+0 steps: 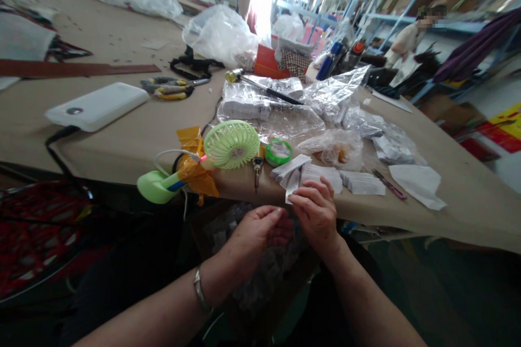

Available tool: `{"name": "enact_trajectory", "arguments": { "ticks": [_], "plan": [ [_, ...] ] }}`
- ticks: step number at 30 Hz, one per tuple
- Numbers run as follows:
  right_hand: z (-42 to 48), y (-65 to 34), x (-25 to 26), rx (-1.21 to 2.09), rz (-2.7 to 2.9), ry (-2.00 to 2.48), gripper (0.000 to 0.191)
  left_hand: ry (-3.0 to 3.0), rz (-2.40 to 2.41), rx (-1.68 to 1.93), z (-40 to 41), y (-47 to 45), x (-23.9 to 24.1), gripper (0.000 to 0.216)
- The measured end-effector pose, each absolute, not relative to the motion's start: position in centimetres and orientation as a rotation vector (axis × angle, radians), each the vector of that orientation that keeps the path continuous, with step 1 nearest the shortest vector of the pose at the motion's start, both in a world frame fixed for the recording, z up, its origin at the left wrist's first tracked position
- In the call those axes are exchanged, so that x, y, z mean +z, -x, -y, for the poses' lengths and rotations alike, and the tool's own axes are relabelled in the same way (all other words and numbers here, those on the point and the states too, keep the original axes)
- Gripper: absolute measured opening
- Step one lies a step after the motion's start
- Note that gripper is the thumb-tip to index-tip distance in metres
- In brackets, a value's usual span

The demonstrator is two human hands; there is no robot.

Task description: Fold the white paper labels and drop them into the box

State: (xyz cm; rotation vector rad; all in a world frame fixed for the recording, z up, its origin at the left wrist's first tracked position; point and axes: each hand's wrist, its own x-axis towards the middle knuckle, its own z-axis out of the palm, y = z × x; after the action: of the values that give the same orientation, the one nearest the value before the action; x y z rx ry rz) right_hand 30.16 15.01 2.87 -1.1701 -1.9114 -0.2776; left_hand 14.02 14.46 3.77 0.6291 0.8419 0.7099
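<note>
Past the table's front edge, my right hand (pixel 315 209) pinches a white paper slip (pixel 290 188) between thumb and fingers. The slip stands beside a fanned stack of white labels (pixel 288 169), and the fingers hide its lower part. My left hand (pixel 262 227) hangs just left of the right one, above the dark space below the edge. Its thumb presses on the bent forefinger, and whatever lies in that pinch is hidden. More printed labels (pixel 321 174) lie behind my right hand, with another spread stack (pixel 363 183) to their right.
A green fan (pixel 232 145) is fixed with orange tape (pixel 198 165) at the edge. A pointed metal-tipped tool (pixel 256 171) and a green ring-shaped roll (pixel 278 152) lie nearby. Clear bags (pixel 293 122), pliers (pixel 169 88), a white power bank (pixel 100 105) and pink snips (pixel 389 184) surround the labels.
</note>
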Motion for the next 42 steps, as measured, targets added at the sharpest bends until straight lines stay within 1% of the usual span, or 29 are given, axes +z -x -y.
{"name": "enact_trajectory", "arguments": {
  "ticks": [3, 8, 10, 13, 16, 19, 21, 27, 30, 36, 39, 42],
  "plan": [
    [-13.6, -29.7, 3.3, -0.191, 1.977, 1.059, 0.009, -0.409, -0.645, 0.741, -14.9, -15.0, 4.3, 0.024],
    [-11.7, -29.9, 3.8, -0.133, 2.097, 0.997, 0.011, -0.326, -0.683, 0.782, -15.6, -16.1, 5.0, 0.006],
    [-11.8, -30.8, 3.9, -0.192, 2.078, 1.117, 0.019, -0.354, -0.745, 0.775, -15.5, -16.2, 5.2, 0.005],
    [-12.9, -32.5, 3.7, -0.393, 2.016, 1.494, 0.031, -0.424, -0.850, 0.713, -15.2, -16.1, 5.2, 0.009],
    [-13.8, -33.5, 3.1, -0.523, 2.018, 1.680, 0.026, -0.474, -0.932, 0.667, -14.7, -16.0, 5.0, 0.013],
    [-14.0, -33.8, 2.7, -0.527, 1.984, 1.591, 0.016, -0.501, -0.973, 0.636, -14.5, -16.1, 4.7, 0.013],
    [-14.0, -34.0, 2.6, -0.506, 1.953, 1.526, 0.014, -0.516, -0.980, 0.611, -14.5, -16.1, 4.6, 0.014],
    [-14.0, -35.0, 2.5, -0.388, 1.888, 1.379, 0.013, -0.532, -0.928, 0.529, -14.6, -15.9, 4.9, 0.019],
    [-13.4, -34.6, 2.9, -0.280, 1.839, 1.246, 0.015, -0.498, -0.860, 0.498, -14.7, -15.8, 5.1, 0.019],
    [-11.8, -31.9, 3.3, -0.028, 2.008, 0.991, 0.014, -0.439, -0.651, 0.529, -15.0, -15.9, 4.9, 0.014],
    [-11.5, -31.2, 2.9, -0.007, 2.095, 0.944, 0.014, -0.359, -0.581, 0.556, -15.1, -15.8, 4.7, 0.013],
    [-11.3, -31.0, 2.6, -0.023, 2.145, 0.974, 0.014, -0.342, -0.547, 0.555, -14.9, -15.8, 4.5, 0.019]
  ]
}}
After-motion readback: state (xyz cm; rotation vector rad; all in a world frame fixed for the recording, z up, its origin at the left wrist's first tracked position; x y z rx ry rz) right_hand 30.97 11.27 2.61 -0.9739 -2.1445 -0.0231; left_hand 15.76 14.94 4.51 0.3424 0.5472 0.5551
